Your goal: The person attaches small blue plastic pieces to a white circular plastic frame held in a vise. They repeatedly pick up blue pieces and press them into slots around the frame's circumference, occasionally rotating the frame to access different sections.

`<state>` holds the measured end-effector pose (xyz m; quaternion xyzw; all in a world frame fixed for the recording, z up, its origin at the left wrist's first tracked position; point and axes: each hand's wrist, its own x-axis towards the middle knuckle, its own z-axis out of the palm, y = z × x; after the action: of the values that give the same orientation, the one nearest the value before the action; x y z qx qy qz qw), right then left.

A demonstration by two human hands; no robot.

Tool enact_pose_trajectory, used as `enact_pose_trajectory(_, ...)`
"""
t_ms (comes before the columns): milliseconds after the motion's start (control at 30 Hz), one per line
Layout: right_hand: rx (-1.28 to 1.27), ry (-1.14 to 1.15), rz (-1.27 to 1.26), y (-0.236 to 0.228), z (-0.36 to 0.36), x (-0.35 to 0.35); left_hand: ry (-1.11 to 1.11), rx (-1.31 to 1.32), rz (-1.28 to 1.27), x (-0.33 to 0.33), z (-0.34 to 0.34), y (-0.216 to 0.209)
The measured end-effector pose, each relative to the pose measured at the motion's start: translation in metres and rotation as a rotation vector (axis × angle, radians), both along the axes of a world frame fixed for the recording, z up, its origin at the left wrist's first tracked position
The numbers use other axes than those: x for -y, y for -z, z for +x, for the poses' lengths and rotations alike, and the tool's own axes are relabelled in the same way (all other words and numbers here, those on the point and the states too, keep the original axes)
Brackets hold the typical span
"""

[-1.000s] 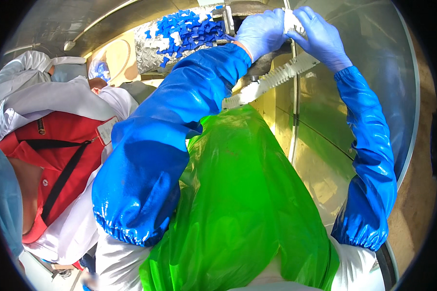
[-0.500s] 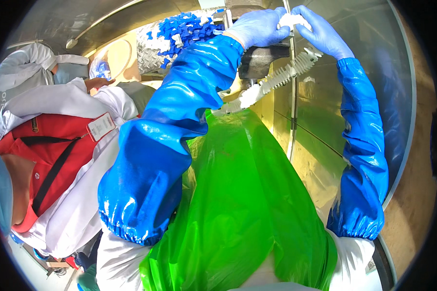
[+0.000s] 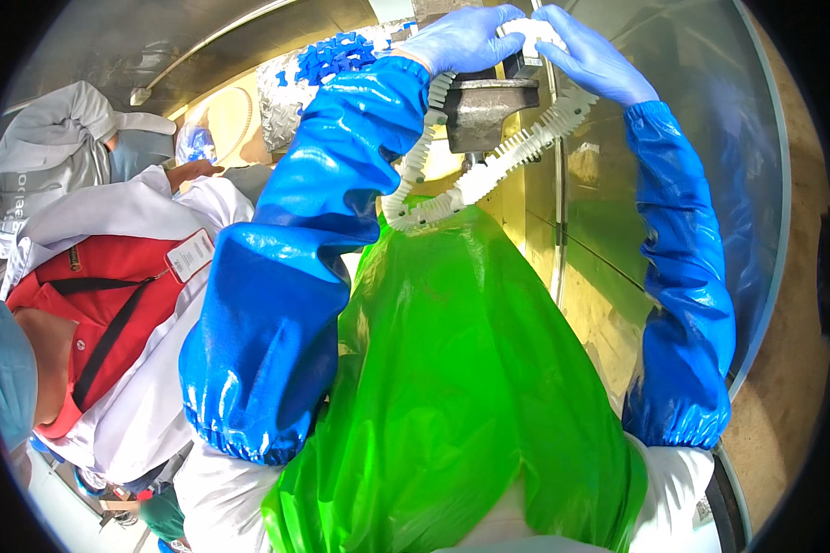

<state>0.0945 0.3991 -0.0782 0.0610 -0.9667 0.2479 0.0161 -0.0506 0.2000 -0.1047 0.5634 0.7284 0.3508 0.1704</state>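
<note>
Presently, the left hand (image 3: 466,39) and the right hand (image 3: 595,55), both in thin blue gloves, were found above the dark metal fixture (image 3: 480,115). The grip of each was closed on a small white piece (image 3: 538,35), with the fingers of one hand facing those of the other across it. That piece sat above the fixture and toward its right end.

In this inspector's judgement, the chief hazard was the hanging white ribbed strip (image 3: 475,180). Its loose loop passed close around the fixture, and a sideways pull could catch its ribs on the metal edge and tug the work off line. The white piece, held only by fingertips in smooth gloves, could slip should one side let go early.

As to appearance, the strip was pale and slightly translucent, cut into close, even ribs like a comb. It hung in a bent U: one limb left of the fixture, the other to its right, the bottom below it, over the top of the green apron (image 3: 470,387). Whether it joined the white piece could not be told, the gloves covering the place. Blue and white plastic pieces (image 3: 337,60) lay heaped on the diamond-plate bench (image 3: 275,115), left of the fixture.
</note>
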Motion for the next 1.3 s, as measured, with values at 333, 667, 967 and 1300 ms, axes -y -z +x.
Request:
enact_pose_trajectory(333,0.086,0.067,-0.021,0.009,0.006,-0.007,-0.082,-0.219,-0.087,0.001,0.016,0.015)
enact_pose_trajectory(667,0.01,-0.034,-0.027,-0.021,0.008,0.007,-0.162,-0.191,-0.084,0.006,0.032,-0.027)
enact_pose_trajectory(967,0.04,-0.069,-0.055,-0.025,0.006,0.004,-0.202,-0.285,-0.043,-0.001,0.031,-0.017)
enact_pose_trajectory(1300,-0.123,-0.018,0.036,0.038,0.013,-0.02,-0.222,-0.43,0.036,-0.002,0.042,0.001)
